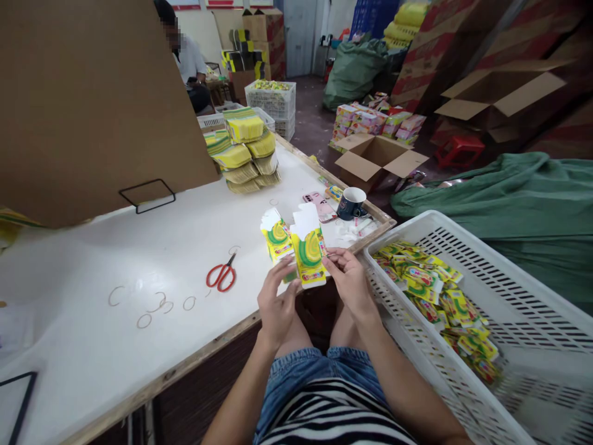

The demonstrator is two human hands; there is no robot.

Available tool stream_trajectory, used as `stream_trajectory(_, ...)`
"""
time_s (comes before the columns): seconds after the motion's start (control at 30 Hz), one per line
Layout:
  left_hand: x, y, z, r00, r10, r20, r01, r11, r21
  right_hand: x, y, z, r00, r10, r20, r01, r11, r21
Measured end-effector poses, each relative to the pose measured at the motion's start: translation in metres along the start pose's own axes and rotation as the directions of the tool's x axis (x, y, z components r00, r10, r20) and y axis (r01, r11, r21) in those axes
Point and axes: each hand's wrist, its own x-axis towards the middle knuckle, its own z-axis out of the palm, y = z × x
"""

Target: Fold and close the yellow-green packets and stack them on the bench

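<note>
Nearest to the body, the right hand [349, 281] is closed on a yellow carton [306, 250], with thumb and fingers pinching its right edge, perhaps so that the printed face and the open white flaps on top remain free. The carton is upright, over the front edge of the tabletop [102, 358]. The left hand [277, 303] is just beside its lower left side, fingers and thumb curled at the lower end of a second carton [278, 238], which leans behind; the fingers hide the contact, so I cannot tell if they grip it. Beside the right arm there is a white crate [482, 259] with many yellow packs [421, 281] in loose heap, probably put there because this arm reaches it easily. Left of the hands, red scissors [224, 272] lie near several thin rings [160, 303], apart from the cartons, which seems to leave the working place free. Beyond the hands, a phone [319, 207] and a dark mug [349, 204] are near the right edge, maybe out of the way. Farther, stacks [252, 157] of yellow flat pieces stand at the back, piled closely, I think to save space. Past the edge, an open box [407, 165] shows its flaps spread, and far behind sits another person [192, 59].
</note>
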Motion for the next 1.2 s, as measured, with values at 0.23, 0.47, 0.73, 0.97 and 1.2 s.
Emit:
stream_trajectory(0.23,0.018,0.012,0.0,0.874,-0.486,0.01,0.446,0.793,-0.414,-0.016,-0.015,0.01,0.993,0.076,0.09,-0.092,0.979,0.181)
stream_trajectory(0.47,0.023,0.004,-0.008,0.793,-0.58,0.184,0.598,0.685,-0.416,-0.012,-0.02,0.023,0.97,0.196,0.144,-0.231,0.93,0.285)
stream_trajectory(0.73,0.066,-0.015,-0.012,0.883,-0.452,-0.123,0.461,0.886,0.055,0.004,-0.015,0.024,0.992,0.125,-0.021,-0.117,0.968,0.223)
stream_trajectory(0.97,0.065,-0.024,-0.02,0.898,-0.34,-0.278,0.405,0.887,0.222,-0.003,-0.013,0.019,0.991,0.128,0.027,-0.131,0.965,0.227)
stream_trajectory(1.2,0.037,0.003,-0.014,0.873,-0.365,0.324,0.482,0.748,-0.457,-0.022,-0.021,0.026,0.984,0.154,0.088,-0.172,0.955,0.242)
